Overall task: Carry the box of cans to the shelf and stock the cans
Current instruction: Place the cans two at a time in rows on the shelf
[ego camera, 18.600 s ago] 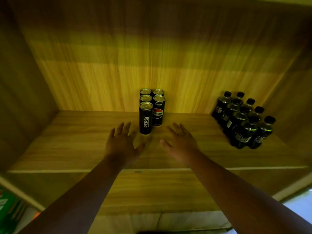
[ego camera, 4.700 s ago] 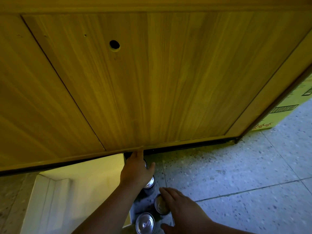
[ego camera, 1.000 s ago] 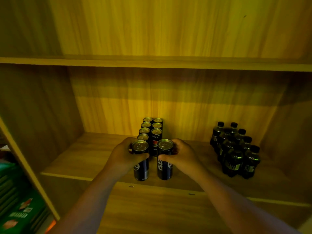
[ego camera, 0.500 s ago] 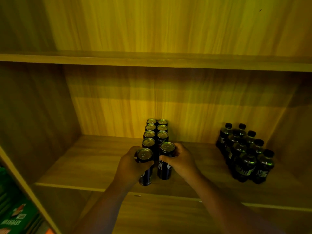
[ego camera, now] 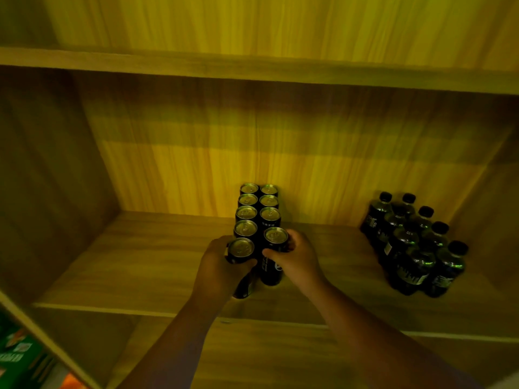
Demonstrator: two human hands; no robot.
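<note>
Two rows of black cans [ego camera: 258, 209] stand on the wooden shelf board [ego camera: 140, 265], running back to the rear wall. My left hand [ego camera: 219, 268] grips a black can [ego camera: 241, 247] at the front of the left row. My right hand [ego camera: 295, 258] grips another black can [ego camera: 273, 254] at the front of the right row. Both held cans are upright, with their bases on or just above the board. The box is out of view.
A pack of dark bottles [ego camera: 415, 248] stands on the right of the same shelf. Another shelf board [ego camera: 252, 68] runs overhead. The left side wall [ego camera: 50, 178] closes the bay. Green packaging [ego camera: 19, 357] shows at the lower left.
Both hands have pushed the two held cans further in, up against the front of the two rows. The view has shifted slightly.
</note>
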